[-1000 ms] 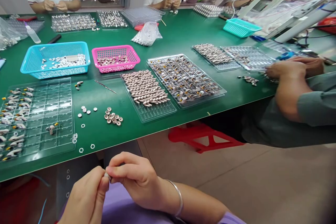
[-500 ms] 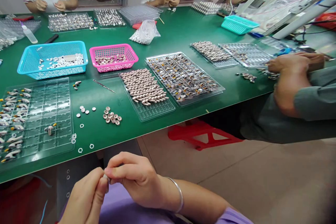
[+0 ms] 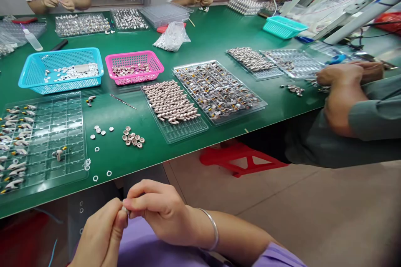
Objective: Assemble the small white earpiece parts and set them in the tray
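My left hand (image 3: 102,229) and my right hand (image 3: 159,212) meet above my lap, in front of the table edge. Between their fingertips is a small pale part (image 3: 125,210), mostly covered, so its kind is unclear. Both hands pinch it. Beyond them on the green table (image 3: 163,150) lie a cluster of small round metal cups (image 3: 133,137), several white discs (image 3: 102,132) and thin white rings (image 3: 109,173). To the left, a clear compartment tray (image 3: 70,133) holds rows of small white pieces with yellow bits. Metal tweezers (image 3: 123,101) lie behind the cups.
A blue basket (image 3: 61,85) and a pink basket (image 3: 134,78) hold small parts. Trays of metallic pieces (image 3: 172,102) and wired pieces (image 3: 219,89) stand right of centre. A co-worker's arm (image 3: 344,100) rests at the right edge, above a red stool (image 3: 241,158). Two people work across the table.
The view has shifted very slightly. My hands keep nearly the same pose around the small part. Across the table, the left person's hands have come together.
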`<move>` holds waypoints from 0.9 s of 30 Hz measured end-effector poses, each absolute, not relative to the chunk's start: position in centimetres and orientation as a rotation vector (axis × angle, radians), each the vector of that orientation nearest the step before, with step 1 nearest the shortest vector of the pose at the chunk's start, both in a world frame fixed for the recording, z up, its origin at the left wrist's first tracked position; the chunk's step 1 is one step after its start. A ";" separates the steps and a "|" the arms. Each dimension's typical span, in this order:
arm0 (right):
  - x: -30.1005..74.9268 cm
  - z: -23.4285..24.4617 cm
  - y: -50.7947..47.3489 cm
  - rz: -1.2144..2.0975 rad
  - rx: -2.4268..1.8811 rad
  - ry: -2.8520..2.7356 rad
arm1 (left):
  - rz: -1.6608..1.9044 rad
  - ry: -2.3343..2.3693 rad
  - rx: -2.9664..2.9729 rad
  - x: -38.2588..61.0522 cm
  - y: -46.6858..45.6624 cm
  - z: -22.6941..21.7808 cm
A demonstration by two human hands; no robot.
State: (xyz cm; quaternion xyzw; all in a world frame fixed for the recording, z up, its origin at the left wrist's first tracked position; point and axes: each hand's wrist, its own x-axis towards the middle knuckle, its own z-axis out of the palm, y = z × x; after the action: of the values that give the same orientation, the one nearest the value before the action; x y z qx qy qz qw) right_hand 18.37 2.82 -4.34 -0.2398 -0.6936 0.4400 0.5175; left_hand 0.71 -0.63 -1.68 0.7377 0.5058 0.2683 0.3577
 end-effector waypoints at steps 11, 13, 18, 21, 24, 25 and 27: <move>18.8 -4.1 3.8 1.326 -0.574 -1.604 | 0.607 1.298 1.555 0.8 -1.0 -1.5; 19.0 -3.9 4.5 1.427 -0.559 -1.619 | 0.578 1.254 1.493 0.7 -0.9 -1.3; 19.3 -3.5 6.0 1.610 -0.542 -1.722 | 0.480 1.178 1.347 0.7 -0.9 -0.9; 19.2 -3.5 6.0 1.683 -0.556 -1.684 | 0.457 1.195 1.254 0.9 -0.9 -0.9; 19.1 -3.7 5.6 1.738 -0.595 -1.626 | 0.437 1.184 1.214 1.4 -0.6 -0.9; 19.1 -3.8 5.6 1.754 -0.610 -1.604 | 0.438 1.177 1.204 1.6 -0.4 -0.9; 19.1 -3.9 5.7 1.768 -0.631 -1.574 | 0.446 1.167 1.166 1.8 0.1 -0.9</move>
State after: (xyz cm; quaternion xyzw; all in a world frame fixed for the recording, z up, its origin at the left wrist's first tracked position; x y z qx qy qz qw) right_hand 19.13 5.65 -3.91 -0.2424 -0.6045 0.6790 0.3389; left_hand 1.76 0.08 -0.93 0.5146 0.5151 0.1969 0.6565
